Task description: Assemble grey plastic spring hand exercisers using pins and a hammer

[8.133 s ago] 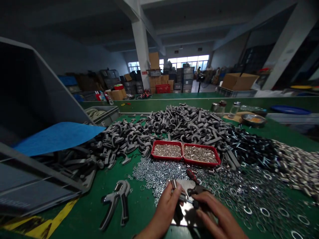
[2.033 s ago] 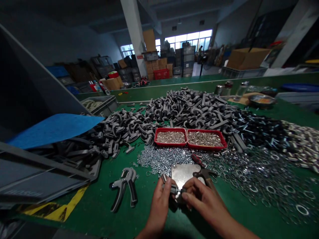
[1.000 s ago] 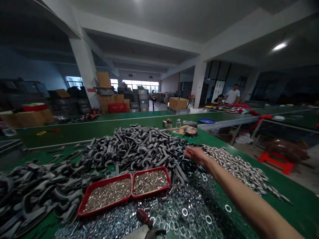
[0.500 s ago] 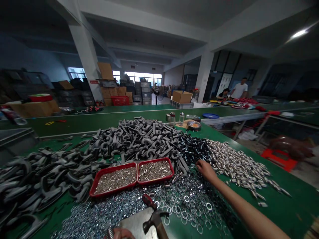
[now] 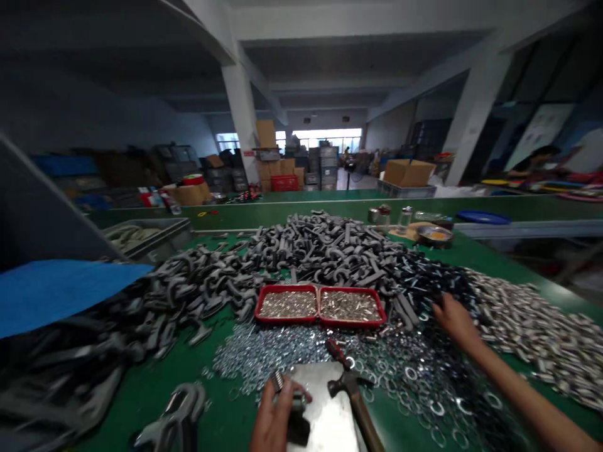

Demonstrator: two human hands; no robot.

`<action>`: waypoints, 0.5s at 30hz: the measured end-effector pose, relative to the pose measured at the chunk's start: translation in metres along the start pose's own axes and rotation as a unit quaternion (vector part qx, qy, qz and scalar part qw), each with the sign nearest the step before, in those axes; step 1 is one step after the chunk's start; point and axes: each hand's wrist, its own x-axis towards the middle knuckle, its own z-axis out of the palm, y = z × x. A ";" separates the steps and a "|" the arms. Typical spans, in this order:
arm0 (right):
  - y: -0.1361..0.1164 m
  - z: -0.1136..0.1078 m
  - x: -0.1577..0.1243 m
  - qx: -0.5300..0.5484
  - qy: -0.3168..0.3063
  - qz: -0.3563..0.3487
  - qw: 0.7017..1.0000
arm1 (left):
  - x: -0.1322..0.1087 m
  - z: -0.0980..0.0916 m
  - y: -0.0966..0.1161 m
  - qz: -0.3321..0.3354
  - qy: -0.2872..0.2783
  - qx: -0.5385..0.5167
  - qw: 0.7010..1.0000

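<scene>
My left hand [image 5: 271,419] is closed around a small metal coil spring [image 5: 277,380], low in the view beside a flat metal plate [image 5: 325,402]. A dark part [image 5: 298,427] shows just right of its fingers; whether they hold it too is unclear. A claw hammer [image 5: 360,411] lies over the plate, with a red-handled tool [image 5: 335,351] above it. My right hand [image 5: 456,321] reaches into the heap of black-headed bolts [image 5: 431,276], its fingers drawn together and their tips partly hidden. Loose metal rings [image 5: 411,374] spread below it.
Two red trays [image 5: 287,321] of small metal pins stand mid-table. Behind them rises a heap of grey hook-shaped parts [image 5: 330,245]. Silvery cylinders [image 5: 532,320] lie at right. A grey crate [image 5: 176,235] and blue sheet [image 5: 70,292] are at left; glass jars [image 5: 404,220] and a dish stand farther back.
My view has turned left, bringing the grey crate and blue sheet in. The left hand with the spring now shows more fully, beside the plate. My right hand remains at the black-headed bolts.
</scene>
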 end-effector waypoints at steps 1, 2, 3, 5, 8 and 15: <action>-0.008 -0.001 -0.019 0.026 -0.014 -0.025 0.999 | 0.000 0.001 0.000 0.006 -0.006 -0.013 1.000; -0.018 -0.001 -0.041 0.056 -0.035 -0.054 0.996 | 0.001 0.002 0.000 0.009 -0.017 -0.029 0.999; -0.028 -0.002 -0.068 0.102 -0.071 -0.090 0.988 | 0.002 0.004 0.001 0.009 -0.034 -0.048 0.998; -0.053 -0.003 -0.126 0.263 -0.156 -0.144 0.941 | 0.002 0.009 0.002 0.004 -0.075 -0.080 0.994; -0.090 0.000 -0.192 0.345 -0.197 -0.167 0.902 | -0.002 0.013 0.002 -0.006 -0.124 -0.103 0.987; -0.121 0.024 -0.227 0.329 -0.226 -0.319 0.860 | -0.013 -0.004 0.002 0.024 -0.175 -0.121 0.977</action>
